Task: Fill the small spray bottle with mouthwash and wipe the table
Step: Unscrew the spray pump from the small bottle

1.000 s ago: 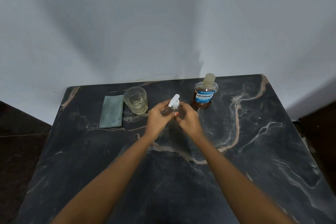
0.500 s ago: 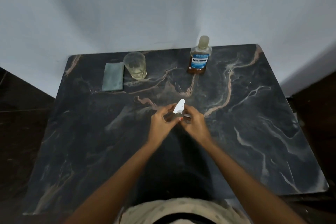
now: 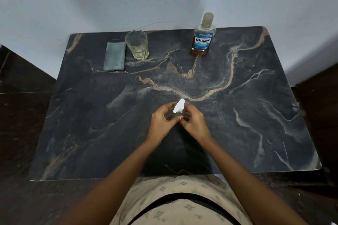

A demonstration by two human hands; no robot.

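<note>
two hands meet over the middle of the table (image 3: 256, 115), both curled round the small spray bottle (image 3: 179, 106). the left hand (image 3: 161, 120) wraps its clear body, and the right hand (image 3: 194, 124) pinches it from the other side, just under the white head. the bottle stands roughly upright, head leaning away from the person. the head looks still on, so unscrewing it seems the step in hand. the mouthwash bottle (image 3: 203, 38), capped, stands at the far edge, ahead and a little right, so the right hand is nearer. a glass (image 3: 137, 44) and a folded cloth (image 3: 114, 56) sit far left.
</note>
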